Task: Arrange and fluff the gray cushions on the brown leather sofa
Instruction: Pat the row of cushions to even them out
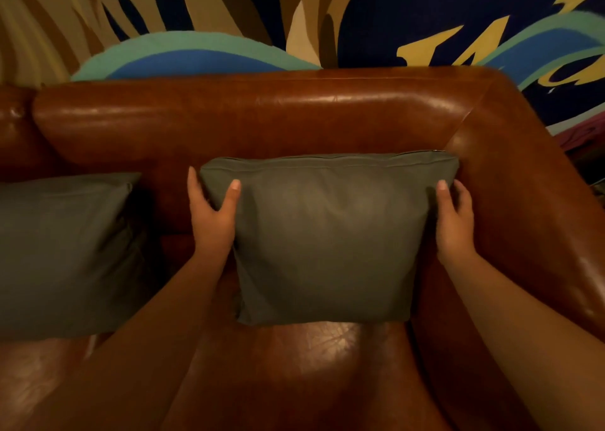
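I hold the gray cushion upright against the sofa backrest, left hand and right hand gripping its sides; next, I judge, squeeze to plump it.

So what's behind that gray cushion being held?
The brown leather sofa backrest rises behind the gray cushion. The left hand and right hand grip its sides; their fingers behind are covered.

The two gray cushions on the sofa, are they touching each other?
Apart. The head view shows a strip of brown sofa back and the left hand between the left cushion and the cushion that both hands hold.
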A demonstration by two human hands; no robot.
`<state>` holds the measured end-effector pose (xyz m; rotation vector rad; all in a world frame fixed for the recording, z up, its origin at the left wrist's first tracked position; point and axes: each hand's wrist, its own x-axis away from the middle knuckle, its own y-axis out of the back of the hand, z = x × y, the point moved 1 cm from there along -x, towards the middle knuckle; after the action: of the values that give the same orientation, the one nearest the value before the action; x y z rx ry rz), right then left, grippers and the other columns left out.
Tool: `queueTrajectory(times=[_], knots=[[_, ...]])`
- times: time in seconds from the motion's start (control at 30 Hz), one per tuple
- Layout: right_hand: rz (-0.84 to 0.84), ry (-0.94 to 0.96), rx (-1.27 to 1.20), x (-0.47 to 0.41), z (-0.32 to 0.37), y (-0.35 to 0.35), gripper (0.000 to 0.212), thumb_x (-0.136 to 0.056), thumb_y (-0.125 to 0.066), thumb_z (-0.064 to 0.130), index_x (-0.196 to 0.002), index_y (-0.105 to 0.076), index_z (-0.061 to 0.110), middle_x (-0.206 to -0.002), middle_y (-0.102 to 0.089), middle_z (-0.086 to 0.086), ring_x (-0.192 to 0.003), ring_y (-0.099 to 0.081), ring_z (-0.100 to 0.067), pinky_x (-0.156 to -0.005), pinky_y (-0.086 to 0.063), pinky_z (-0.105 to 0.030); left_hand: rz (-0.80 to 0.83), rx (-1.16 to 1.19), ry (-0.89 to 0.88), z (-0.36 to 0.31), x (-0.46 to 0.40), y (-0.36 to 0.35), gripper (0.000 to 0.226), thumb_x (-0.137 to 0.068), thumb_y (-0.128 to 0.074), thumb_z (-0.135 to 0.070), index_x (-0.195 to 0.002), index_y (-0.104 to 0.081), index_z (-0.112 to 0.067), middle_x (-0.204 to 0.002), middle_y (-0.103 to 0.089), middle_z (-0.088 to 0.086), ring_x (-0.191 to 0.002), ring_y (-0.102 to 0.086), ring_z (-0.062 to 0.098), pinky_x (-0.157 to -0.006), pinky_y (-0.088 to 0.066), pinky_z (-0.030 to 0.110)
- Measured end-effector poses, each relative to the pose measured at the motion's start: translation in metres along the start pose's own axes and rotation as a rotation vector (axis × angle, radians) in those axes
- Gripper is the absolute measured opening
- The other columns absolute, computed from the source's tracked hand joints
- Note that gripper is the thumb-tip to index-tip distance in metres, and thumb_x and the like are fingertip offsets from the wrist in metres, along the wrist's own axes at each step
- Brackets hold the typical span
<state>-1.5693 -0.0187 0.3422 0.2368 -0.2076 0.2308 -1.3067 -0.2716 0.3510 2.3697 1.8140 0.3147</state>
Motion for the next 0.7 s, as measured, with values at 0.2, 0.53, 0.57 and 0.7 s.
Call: queueTrajectory(times=[0.2, 0.53, 0.57, 0.7], knots=[[-0.145, -0.023, 0.112, 0.004, 0.016, 0.0, 0.051, -0.098, -0.05, 0.033, -0.145, -0.035, 0.02, -0.145, -0.043, -0.003, -0.132, -0.042, -0.021, -0.107, -0.036, -0.033, -0.051, -0.107, 0.088, 0.004, -0.011, 0.015, 0.077, -0.09, -0.057, -0.047, -0.151, -0.012, -0.034, -0.155, -0.026, 0.004, -0.14, -0.031, 0.024, -0.113, -0.031, 0.042], [0.165, 0.664, 0.384, 0.112, 0.06, -0.122, 0.036, -0.086, -0.049, 0.01, -0.12, -0.061, 0.006, -0.131, -0.055, -0.013, -0.131, -0.04, -0.022, -0.114, -0.021, -0.019, 0.195, -0.647, -0.44, -0.02, -0.03, 0.111, 0.058, -0.097, -0.044, -0.04, -0.15, -0.023, -0.026, -0.156, -0.025, 0.003, -0.147, -0.01, 0.022, -0.117, -0.017, 0.041], [0.205, 0.673, 0.376, 0.129, 0.06, -0.144, 0.035, -0.086, -0.049, 0.01, -0.118, -0.062, 0.007, -0.13, -0.056, -0.011, -0.131, -0.039, -0.019, -0.114, -0.021, -0.017, 0.219, -0.666, -0.484, -0.021, -0.034, 0.126, 0.057, -0.098, -0.043, -0.039, -0.149, -0.025, -0.026, -0.156, -0.025, 0.003, -0.147, -0.01, 0.021, -0.117, -0.017, 0.04], [0.306, 0.634, 0.31, 0.202, 0.062, -0.227, 0.032, -0.09, -0.054, 0.009, -0.121, -0.06, 0.012, -0.133, -0.054, -0.004, -0.136, -0.036, -0.018, -0.113, -0.023, -0.019, 0.261, -0.775, -0.587, -0.014, -0.054, 0.202, 0.052, -0.099, -0.041, -0.041, -0.148, -0.029, -0.026, -0.155, -0.028, 0.001, -0.146, -0.014, 0.019, -0.116, -0.017, 0.038]])
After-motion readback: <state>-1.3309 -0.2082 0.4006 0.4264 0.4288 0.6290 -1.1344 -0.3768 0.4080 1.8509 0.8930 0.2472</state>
